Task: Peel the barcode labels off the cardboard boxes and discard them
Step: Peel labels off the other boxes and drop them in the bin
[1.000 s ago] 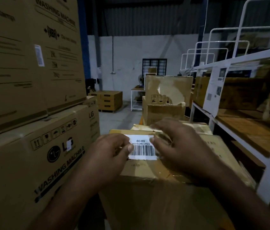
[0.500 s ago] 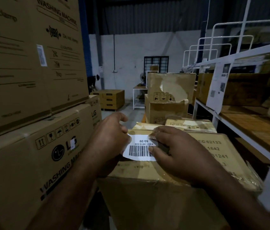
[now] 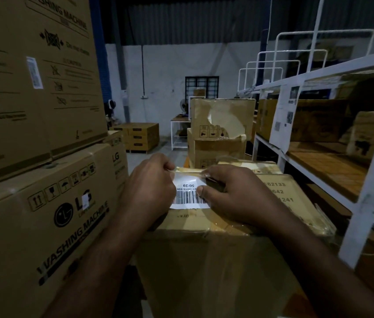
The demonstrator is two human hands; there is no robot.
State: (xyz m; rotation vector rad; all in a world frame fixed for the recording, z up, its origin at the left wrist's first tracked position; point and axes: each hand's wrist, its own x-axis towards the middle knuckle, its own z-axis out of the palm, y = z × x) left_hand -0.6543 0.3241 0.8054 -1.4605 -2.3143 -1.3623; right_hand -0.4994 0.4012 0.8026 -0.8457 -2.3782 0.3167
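White with black bars, the barcode label lies on top of a cardboard box directly in front of the person, between the two hands. The left hand covers the label's left edge. Its fingers are curled, and thumb and forefinger pinch the far left corner, where the label's far edge looks lifted off the cardboard. The right hand sits against the label's right side. Its thumb rests flat on the printed face, hiding the end of the number line, and its forefinger tip touches the far right corner. Whether this hand pinches the label or only presses it down cannot be told. The label's near edge lies flat on the box, whose top is glossy and bears printed numbers to the right of the right hand.

Just left of the box stand stacked washing-machine cartons. To the right is a white metal rack with wooden shelves holding more cartons. Beyond the hands, two more boxes are stacked, and the upper one has a torn face.
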